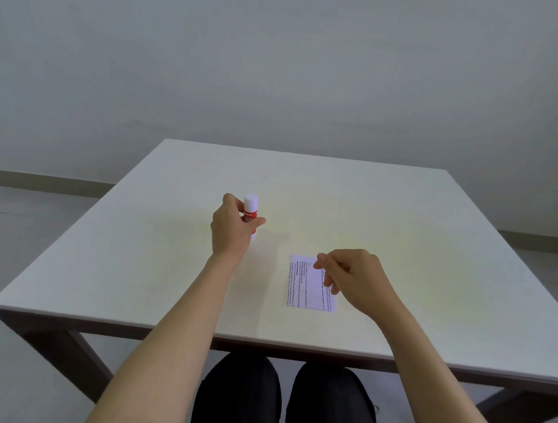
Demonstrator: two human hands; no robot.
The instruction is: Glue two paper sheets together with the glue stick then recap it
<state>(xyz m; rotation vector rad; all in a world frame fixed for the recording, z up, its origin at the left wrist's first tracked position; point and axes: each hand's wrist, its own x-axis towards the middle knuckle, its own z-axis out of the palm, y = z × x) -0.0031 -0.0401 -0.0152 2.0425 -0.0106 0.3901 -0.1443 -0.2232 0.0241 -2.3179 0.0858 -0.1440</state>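
A red glue stick with its white cap on stands upright on the table, left of centre. My left hand wraps around its red body, thumb on the right side. A small white printed paper lies flat to the right; whether it is one sheet or two stacked I cannot tell. My right hand hovers over the paper's upper right part with fingers loosely curled, fingertips near or touching the paper, and covers that corner.
The pale table has its front edge close to my body, and my dark-trousered legs are under it. A plain grey wall stands behind the table's far edge.
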